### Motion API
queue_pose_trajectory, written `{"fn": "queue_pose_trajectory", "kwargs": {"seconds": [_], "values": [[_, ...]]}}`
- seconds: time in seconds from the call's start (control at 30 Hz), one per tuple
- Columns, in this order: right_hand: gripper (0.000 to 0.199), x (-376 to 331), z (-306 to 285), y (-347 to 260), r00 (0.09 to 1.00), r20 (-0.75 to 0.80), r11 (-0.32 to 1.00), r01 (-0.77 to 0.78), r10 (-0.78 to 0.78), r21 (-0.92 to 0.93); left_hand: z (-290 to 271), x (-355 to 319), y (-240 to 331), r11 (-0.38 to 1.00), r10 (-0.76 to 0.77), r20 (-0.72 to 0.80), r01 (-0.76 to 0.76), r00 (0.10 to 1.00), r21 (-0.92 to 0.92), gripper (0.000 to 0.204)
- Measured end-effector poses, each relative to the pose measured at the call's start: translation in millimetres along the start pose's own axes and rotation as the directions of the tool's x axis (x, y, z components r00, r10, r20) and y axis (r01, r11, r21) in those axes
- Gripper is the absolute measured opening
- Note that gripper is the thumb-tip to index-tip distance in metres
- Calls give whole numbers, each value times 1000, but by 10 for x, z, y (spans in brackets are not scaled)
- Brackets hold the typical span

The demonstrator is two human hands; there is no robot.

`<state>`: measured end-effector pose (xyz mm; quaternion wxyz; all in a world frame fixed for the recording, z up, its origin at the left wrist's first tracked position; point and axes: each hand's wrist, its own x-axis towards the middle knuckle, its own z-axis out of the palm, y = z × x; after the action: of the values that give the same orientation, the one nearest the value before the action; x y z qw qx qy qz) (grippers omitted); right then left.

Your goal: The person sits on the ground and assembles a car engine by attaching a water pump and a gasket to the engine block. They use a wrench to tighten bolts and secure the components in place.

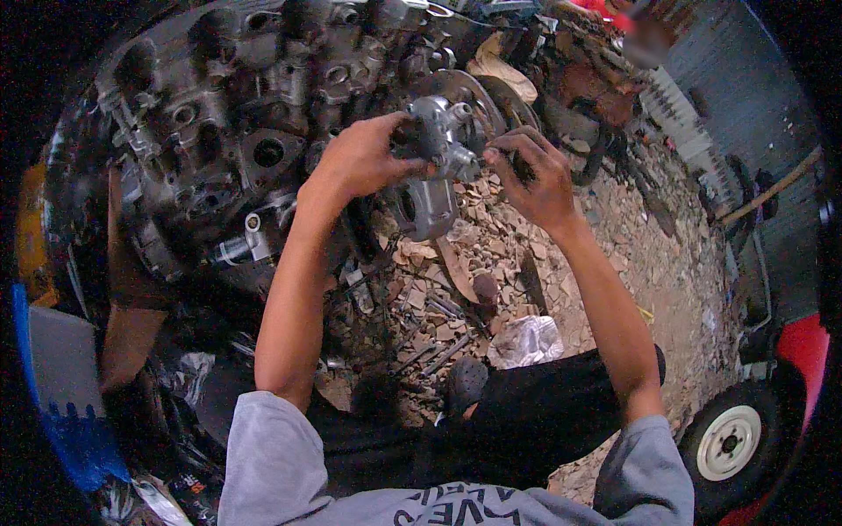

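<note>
I hold a grey cast-metal part (437, 175), like a small pump or caliper body, up in front of me. My left hand (364, 158) grips its left side with the thumb across the top. My right hand (535, 180) pinches a small fitting or tool at the part's right edge, fingers closed on it. What the right fingers hold is too small and dark to tell. Both forearms come up from the lower edge, in grey sleeves.
A large greasy engine block (237, 131) fills the upper left. Below lie broken stones, bolts and rods (438, 351), a crumpled plastic bag (526, 340) and my dark shoe (465, 381). A white wheel (728, 443) is at the lower right, a blue container (61, 403) at the left.
</note>
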<state>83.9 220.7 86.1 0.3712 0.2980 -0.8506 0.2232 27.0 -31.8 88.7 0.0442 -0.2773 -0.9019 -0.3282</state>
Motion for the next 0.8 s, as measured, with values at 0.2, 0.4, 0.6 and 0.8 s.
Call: {"fn": "queue_pose_trajectory", "kwargs": {"seconds": [0.2,0.4,0.6,0.8], "values": [[15,-206,104,105,989,-144,997,-32,42,73,71,2,215,999,-32,18,32,999,22,49],[14,-557,274,321,960,-240,989,-133,144,62,90,-13,308,983,-184,241,173,953,69,46],[11,-1170,478,717,944,-264,979,-206,197,-7,205,-112,158,996,60,39,-62,997,60,37],[19,-1907,829,900,980,123,987,-161,159,5,177,-87,169,971,161,11,-161,987,175,27]]}}
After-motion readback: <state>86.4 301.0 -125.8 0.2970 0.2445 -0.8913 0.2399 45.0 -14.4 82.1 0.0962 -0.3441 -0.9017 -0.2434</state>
